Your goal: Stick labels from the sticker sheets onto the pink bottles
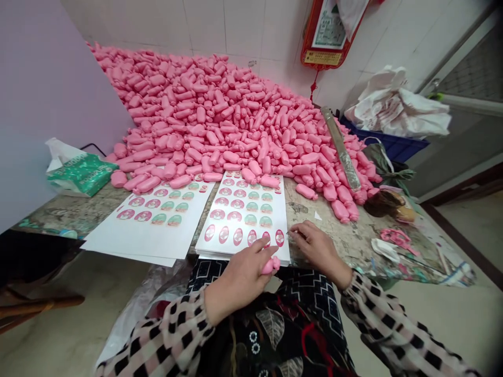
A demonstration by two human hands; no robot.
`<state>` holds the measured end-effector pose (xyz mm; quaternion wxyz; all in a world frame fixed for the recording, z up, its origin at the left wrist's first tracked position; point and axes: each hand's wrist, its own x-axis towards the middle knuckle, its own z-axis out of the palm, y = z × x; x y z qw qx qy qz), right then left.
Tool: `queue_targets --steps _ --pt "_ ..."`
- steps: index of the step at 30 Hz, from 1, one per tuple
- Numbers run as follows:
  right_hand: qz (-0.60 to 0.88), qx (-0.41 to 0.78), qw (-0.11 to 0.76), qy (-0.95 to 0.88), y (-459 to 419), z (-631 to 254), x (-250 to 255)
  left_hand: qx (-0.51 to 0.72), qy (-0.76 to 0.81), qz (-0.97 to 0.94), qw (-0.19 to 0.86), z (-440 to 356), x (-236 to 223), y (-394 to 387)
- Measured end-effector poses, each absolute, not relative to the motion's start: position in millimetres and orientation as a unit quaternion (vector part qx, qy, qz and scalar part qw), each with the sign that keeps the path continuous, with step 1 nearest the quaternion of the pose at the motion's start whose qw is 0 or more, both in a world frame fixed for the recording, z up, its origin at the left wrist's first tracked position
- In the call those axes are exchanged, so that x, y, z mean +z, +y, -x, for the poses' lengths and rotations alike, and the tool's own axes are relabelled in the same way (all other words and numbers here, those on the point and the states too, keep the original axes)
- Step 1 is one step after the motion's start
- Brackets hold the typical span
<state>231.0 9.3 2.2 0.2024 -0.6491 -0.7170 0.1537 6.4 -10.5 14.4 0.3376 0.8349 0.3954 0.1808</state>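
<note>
My left hand (247,267) is closed around a pink sausage-shaped piece (270,265) with a pinched end, just over the front edge of a sticker sheet stack (243,214). The index finger stretches across the bottom row of oval pink stickers. At the stack's right edge, my right hand (314,243) makes a pinch beside the last oval sticker (279,238). Something small and dark shows at its fingertips, too small to name. The sheet also carries rows of round-topped pink and green stickers. A few pink pieces lie on its far end.
A large heap of pink pieces (220,115) covers the back of the worn table. Left are more sticker sheets (145,235) and a green tissue pack (84,175). Right are a long wrapped bar (341,149), a blue crate (396,146) with white bags, and pink scraps (398,238).
</note>
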Motion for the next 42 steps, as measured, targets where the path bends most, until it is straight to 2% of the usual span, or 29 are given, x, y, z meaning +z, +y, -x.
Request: queue_targets --steps 3,8,17,22,28,31,42 --pt "0.659 0.094 0.157 -0.729 10.5 -229.5 -2.3 0.102 0.410 -0.871 0.253 -20.0 10.1 -5.7" --pt "0.659 0.046 0.114 -0.742 10.4 -223.7 -1.4 0.020 0.413 -0.890 0.192 -28.6 1.5 -3.3" --pt "0.632 0.099 0.100 -0.762 19.1 -232.3 1.4 -0.008 0.412 -0.898 0.158 -29.5 2.8 -4.1" --pt "0.616 0.140 0.131 -0.764 16.8 -235.8 -2.9 -0.021 0.422 -0.895 0.144 -32.4 -0.8 -7.8" --pt "0.649 0.198 0.239 -0.695 10.0 -228.7 -18.6 -0.014 0.448 -0.880 0.156 -37.1 -5.9 -14.7" --pt "0.659 0.193 0.260 -0.679 8.0 -223.1 -20.7 -0.016 0.454 -0.876 0.163 -38.9 -7.9 -16.3" --pt "0.727 0.147 0.143 -0.655 15.9 -210.4 1.2 -0.010 0.463 -0.879 0.117 -40.5 -5.1 -18.6"
